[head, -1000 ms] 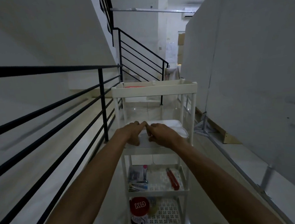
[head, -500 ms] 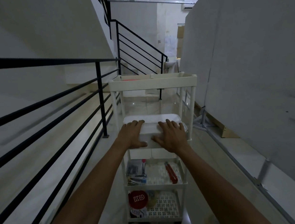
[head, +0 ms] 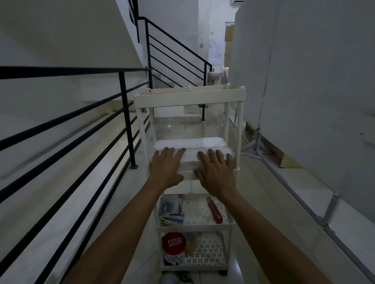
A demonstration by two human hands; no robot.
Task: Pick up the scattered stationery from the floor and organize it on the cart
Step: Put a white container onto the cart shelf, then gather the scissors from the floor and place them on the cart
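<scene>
Pale floor tiles [head: 267, 202] run past a black railing [head: 125, 115] to the white cart [head: 189, 95], which stands in the passage. On the cart's second shelf from the top lies a white bundle [head: 191, 144]. The left hand [head: 165, 166] and right hand [head: 215, 168] rest flat on it, fingers straight, gripping nothing. The bundle looks light and somewhat soft, so both short ends should be supported; a pale round item [head: 169, 283] on the floor at the cart's foot probably suits a fingertip pinch.

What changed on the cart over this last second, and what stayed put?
The left hand and right hand, bunched together a second ago, moved apart and now lie flat on the white box. Nothing was picked up. The cart and red cutter stayed.
</scene>
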